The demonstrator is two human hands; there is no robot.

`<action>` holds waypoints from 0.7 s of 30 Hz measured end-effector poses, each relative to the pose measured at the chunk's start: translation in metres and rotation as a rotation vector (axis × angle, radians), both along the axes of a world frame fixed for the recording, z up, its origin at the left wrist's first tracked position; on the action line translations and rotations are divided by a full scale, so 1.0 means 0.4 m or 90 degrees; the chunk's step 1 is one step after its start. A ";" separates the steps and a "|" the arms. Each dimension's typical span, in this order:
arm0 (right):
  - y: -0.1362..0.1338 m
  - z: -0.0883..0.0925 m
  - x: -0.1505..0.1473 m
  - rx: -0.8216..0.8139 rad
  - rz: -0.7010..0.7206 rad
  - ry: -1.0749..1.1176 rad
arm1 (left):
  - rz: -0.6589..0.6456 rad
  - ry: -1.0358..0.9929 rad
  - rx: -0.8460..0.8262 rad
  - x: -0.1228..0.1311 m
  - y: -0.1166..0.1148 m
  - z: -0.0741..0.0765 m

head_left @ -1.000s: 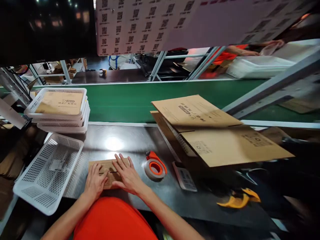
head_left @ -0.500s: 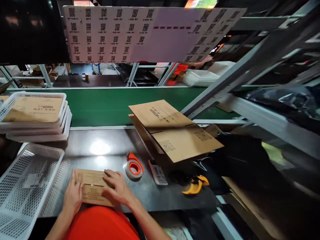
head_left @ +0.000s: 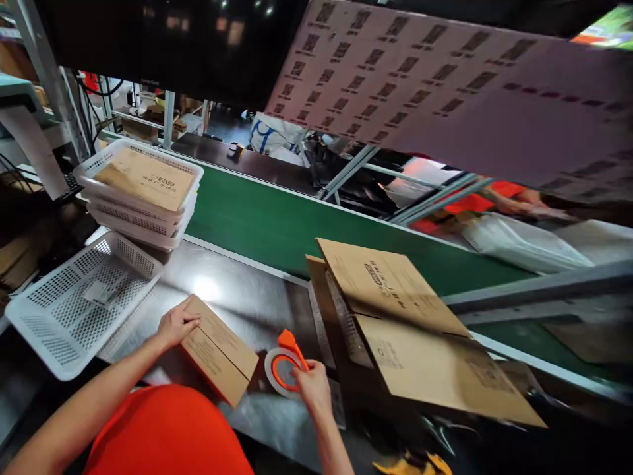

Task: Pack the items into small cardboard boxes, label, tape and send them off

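Observation:
A small closed cardboard box [head_left: 220, 349] rests tilted at the front of the metal table, a seam running along its top. My left hand [head_left: 177, 323] grips the upper left end of this box, fingers closed on its edge. To the right of the box, my right hand [head_left: 310, 382] is closed on the orange tape dispenser [head_left: 295, 349], which carries a roll of clear tape. The dispenser is apart from the box.
An empty white basket [head_left: 84, 303] lies at the left, before stacked baskets [head_left: 133, 221] holding flat cardboard. A large open carton [head_left: 420, 349] stands at the right. Behind runs a green conveyor [head_left: 247, 211]. Another person's hands [head_left: 524, 201] show beyond it.
The view has swung, shifting the scene. My right hand has left the box and taken hold of the tape dispenser. My left hand now grips the box's end, and the box is turned.

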State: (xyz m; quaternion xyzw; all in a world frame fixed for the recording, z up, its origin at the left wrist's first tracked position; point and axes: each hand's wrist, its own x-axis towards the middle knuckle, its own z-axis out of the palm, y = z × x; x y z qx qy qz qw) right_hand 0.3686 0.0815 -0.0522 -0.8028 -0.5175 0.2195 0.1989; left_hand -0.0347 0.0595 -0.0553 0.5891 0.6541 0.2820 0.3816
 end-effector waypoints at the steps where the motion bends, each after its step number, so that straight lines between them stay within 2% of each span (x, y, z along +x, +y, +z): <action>1: -0.017 0.025 -0.005 0.034 0.018 0.032 | 0.012 -0.008 -0.015 0.002 -0.001 0.006; 3: -0.057 0.076 -0.035 0.145 0.119 0.105 | 0.017 -0.012 -0.024 0.003 -0.002 0.014; 5: -0.099 0.118 -0.096 0.267 0.307 0.130 | 0.004 -0.001 -0.019 0.002 -0.002 0.017; 7: -0.133 0.142 -0.176 0.343 0.497 0.048 | -0.013 0.013 -0.012 0.000 -0.002 0.014; 9: -0.151 0.145 -0.248 0.390 0.598 -0.080 | -0.019 0.031 -0.004 0.000 -0.003 0.008; 11: -0.155 0.135 -0.290 0.415 0.626 -0.164 | -0.018 0.047 0.015 0.000 -0.006 0.005; 14: -0.151 0.118 -0.292 0.428 0.623 -0.179 | 0.003 0.059 0.059 0.004 -0.015 0.015; 16: -0.149 0.111 -0.276 0.429 0.624 -0.178 | 0.051 0.050 0.112 0.017 -0.030 0.032; 18: -0.151 0.105 -0.262 0.401 0.634 -0.192 | 0.119 -0.026 0.142 0.043 -0.050 0.050; 19: -0.154 0.101 -0.256 0.381 0.637 -0.201 | 0.150 -0.098 0.112 0.062 -0.061 0.058; 21: -0.161 0.091 -0.246 0.344 0.632 -0.213 | 0.182 -0.301 -0.066 0.104 -0.080 0.068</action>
